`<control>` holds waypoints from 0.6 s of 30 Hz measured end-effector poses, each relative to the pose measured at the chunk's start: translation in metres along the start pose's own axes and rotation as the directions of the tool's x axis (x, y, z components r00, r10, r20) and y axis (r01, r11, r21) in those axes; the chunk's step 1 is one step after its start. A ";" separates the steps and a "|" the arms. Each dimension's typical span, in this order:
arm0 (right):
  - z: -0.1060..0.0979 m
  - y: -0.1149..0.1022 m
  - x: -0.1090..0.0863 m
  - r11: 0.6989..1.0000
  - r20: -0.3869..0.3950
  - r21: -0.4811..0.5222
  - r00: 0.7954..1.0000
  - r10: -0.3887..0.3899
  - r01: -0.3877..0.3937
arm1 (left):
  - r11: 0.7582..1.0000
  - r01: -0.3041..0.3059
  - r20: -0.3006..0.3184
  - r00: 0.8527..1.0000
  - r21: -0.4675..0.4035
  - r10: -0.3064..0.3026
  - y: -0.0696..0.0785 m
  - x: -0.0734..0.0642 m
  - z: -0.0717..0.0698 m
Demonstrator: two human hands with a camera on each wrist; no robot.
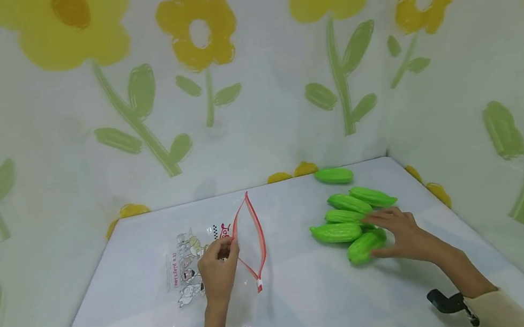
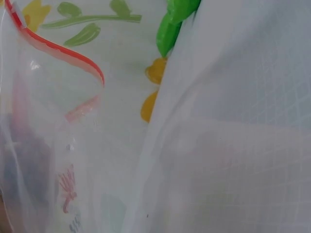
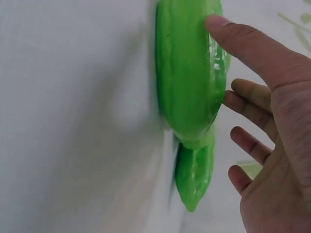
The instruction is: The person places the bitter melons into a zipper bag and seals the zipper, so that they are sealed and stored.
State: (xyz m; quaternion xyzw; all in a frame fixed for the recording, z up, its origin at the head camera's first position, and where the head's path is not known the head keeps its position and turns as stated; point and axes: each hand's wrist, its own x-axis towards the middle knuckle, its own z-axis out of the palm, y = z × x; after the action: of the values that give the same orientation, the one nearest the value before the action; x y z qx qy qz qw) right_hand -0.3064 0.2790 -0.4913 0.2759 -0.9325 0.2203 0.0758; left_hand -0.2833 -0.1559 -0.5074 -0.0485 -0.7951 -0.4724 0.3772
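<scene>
My left hand (image 1: 219, 268) pinches the near side of a clear zip bag (image 1: 183, 259) at its red zipper edge. The bag lies on the table with its mouth gaping to the right and a slider at the lower end; cartoon figures are printed on it. In the left wrist view the red zipper strip (image 2: 63, 50) curves above the clear plastic. My right hand (image 1: 403, 233) reaches over a cluster of green cucumber-like vegetables (image 1: 337, 233). Its fingers are spread around the nearest green vegetable (image 3: 189, 73), the thumb tip at its side; firm contact cannot be told.
One more green vegetable (image 1: 334, 176) lies apart near the table's back edge. The white table (image 1: 306, 298) meets walls printed with yellow flowers behind and at the right.
</scene>
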 end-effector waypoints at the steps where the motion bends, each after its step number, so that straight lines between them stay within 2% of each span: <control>1: 0.001 0.001 -0.001 1.000 0.003 -0.011 1.000 -0.002 0.002 | 1.000 0.000 0.001 1.000 -0.005 0.000 0.001 0.000 -0.001; 8: 0.002 0.006 -0.007 0.996 0.020 -0.083 1.000 -0.019 0.021 | 1.000 -0.001 0.005 1.000 -0.011 0.001 0.002 0.001 0.000; 13: 0.003 0.007 -0.006 0.991 0.011 -0.119 0.998 -0.059 0.060 | 1.000 0.000 0.001 1.000 -0.003 0.000 0.002 0.001 -0.001; 18: -0.001 0.006 -0.010 0.990 -0.055 -0.113 0.994 -0.096 0.090 | 1.000 0.004 0.001 1.000 -0.003 -0.004 0.002 0.003 -0.002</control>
State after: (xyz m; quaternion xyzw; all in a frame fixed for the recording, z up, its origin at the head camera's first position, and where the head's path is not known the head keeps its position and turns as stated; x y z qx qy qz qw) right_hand -0.3013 0.2881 -0.4950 0.3076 -0.9267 0.1729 0.1293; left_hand -0.2833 -0.1570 -0.5040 -0.0478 -0.7948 -0.4741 0.3759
